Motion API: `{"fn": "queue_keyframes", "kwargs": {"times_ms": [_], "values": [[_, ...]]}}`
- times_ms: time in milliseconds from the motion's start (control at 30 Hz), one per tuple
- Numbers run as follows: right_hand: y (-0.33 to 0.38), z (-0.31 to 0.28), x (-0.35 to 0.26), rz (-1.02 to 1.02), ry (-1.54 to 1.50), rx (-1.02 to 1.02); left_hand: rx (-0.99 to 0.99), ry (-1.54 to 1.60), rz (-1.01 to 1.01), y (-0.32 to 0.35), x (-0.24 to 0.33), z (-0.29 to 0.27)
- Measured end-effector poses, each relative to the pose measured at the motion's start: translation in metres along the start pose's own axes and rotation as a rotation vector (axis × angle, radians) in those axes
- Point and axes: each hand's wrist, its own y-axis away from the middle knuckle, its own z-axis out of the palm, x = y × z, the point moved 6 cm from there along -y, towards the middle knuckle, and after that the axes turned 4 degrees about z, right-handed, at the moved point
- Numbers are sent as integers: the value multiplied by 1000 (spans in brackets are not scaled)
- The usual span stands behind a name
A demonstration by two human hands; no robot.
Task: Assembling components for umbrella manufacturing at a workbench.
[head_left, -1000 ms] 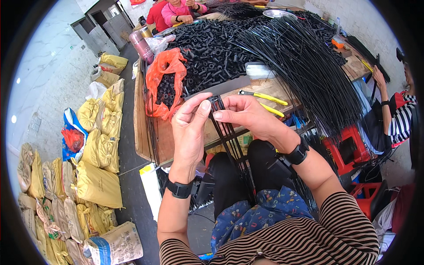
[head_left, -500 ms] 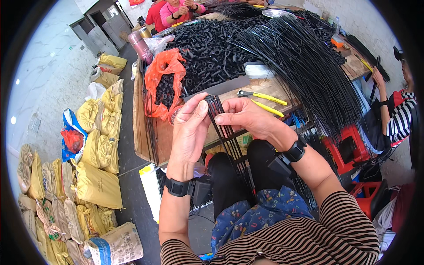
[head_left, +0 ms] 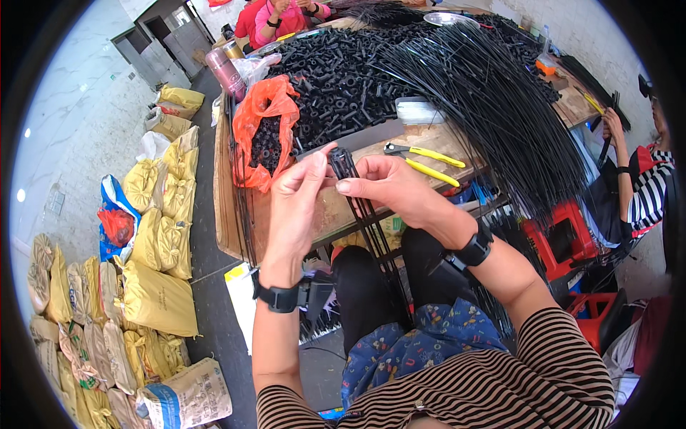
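Down the left, yellow sacks (head_left: 158, 300) are seen piled along the pale wall (head_left: 78, 107), and at the near end a pale sack with a blue panel (head_left: 191, 392) is laid across the dark floor (head_left: 223, 304). Up beside the heap, a red bundle (head_left: 118, 225) is wrapped by a blue-and-white bag (head_left: 111, 189). Onto the wooden surface (head_left: 229, 225) now: a pink bottle (head_left: 226, 74) is stood at the left edge, just beside a crumpled clear bag (head_left: 255, 69), and a shiny round plate (head_left: 451, 19) is set at the far side. Off right, a red stool (head_left: 564, 239) is spotted near a co-worker in stripes (head_left: 649, 189); at the far end, a pink top is worn by another person (head_left: 284, 18).
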Motion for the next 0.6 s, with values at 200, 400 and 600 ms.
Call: {"fn": "queue_keyframes", "kwargs": {"times_ms": [200, 400, 600], "values": [[5, 6, -12, -232, 319, 212, 9, -512, -50, -3, 30, 11], [7, 5, -8, -96, 323, 81, 72, -356, 46, 5, 26, 5], [14, 7, -7, -144, 379, 255, 173, -349, 70, 10, 22, 2]]}}
